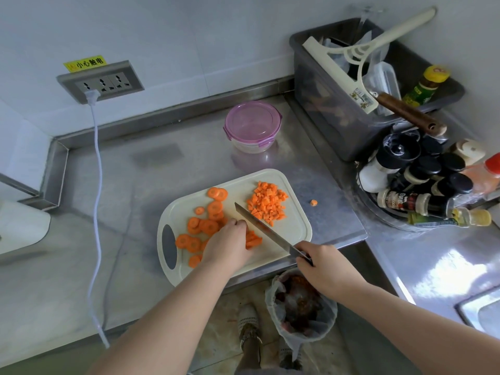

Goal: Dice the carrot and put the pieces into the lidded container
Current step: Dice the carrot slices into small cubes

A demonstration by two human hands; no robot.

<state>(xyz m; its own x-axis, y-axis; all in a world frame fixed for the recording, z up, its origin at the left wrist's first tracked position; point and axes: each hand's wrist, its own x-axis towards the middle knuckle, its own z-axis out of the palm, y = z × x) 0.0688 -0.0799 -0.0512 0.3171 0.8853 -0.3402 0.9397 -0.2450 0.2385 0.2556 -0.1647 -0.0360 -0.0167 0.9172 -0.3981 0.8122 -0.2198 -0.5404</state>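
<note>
left hand [230, 244]: fingers curled down over a small stack of carrot strips [254, 239], pinning them to the cutting board [296, 227]. Knuckles are right beside the blade.
right hand [322, 269]: wrapped tight round the handle of the knife [263, 227]. The blade runs diagonally across the board with its tip toward the far side.
carrot: three lots on the board. Round slices [208, 226] lie left of and partly under your left hand, the strips are at the blade, and the diced pile [267, 203] is on the far right corner.
stray: one carrot piece [313, 203] is off the board on the table [135, 185], just beside the board's right edge.
container [253, 127]: beyond the board near the wall, well apart from the dice. The purple lid is on and nothing orange shows inside.
step, my read: mid-dicing. Plenty of slices are uncut and the transfer is not started.
risk 1: your fingertips are close to the edge. The short strips could roll or slip under pressure and pull a finger under the blade.
risk 2: the board's near edge lies close to the table's front edge with a bin [300, 307] on the floor below. A hard chop or a sweep toward you could drop pieces off the table.
risk 3: the dice sit tight to the board's right rim, so a nudge from the blade sends more out after the stray.
risk 4: the lid is on, so you can't scrape the dice in until a hand is free to open it.
</note>
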